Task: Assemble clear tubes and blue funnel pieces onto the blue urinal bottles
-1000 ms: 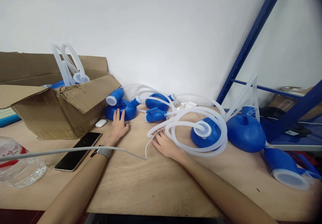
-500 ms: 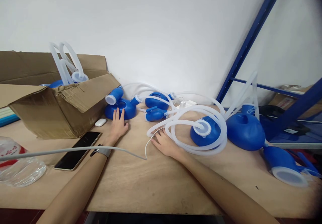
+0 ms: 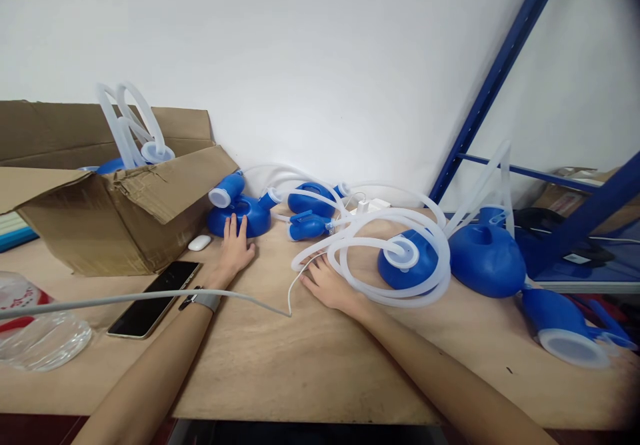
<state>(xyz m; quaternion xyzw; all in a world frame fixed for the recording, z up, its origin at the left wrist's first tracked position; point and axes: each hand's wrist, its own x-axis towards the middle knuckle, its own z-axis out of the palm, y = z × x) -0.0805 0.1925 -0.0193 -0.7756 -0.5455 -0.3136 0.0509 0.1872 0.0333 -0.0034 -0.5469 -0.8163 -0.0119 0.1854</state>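
My left hand (image 3: 235, 248) rests at the near side of a blue bottle (image 3: 256, 217), its spread fingertips against the bottle's front. My right hand (image 3: 327, 283) lies on the table with fingers apart, beside the coiled clear hose (image 3: 345, 268) and a thin white cable (image 3: 295, 285). A blue bottle with a white cap (image 3: 415, 268) sits inside the coil. Behind, near the wall, are a blue bottle (image 3: 307, 199) and a smaller blue piece (image 3: 306, 227). Another large blue bottle (image 3: 487, 261) stands to the right. Neither hand holds anything.
An open cardboard box (image 3: 95, 225) with hoses is at the left. Near it are a phone (image 3: 155, 300), a white case (image 3: 200, 243) and a clear plastic bottle (image 3: 45, 338). A blue funnel-shaped piece (image 3: 555, 318) lies right, before a blue metal frame (image 3: 495, 85).
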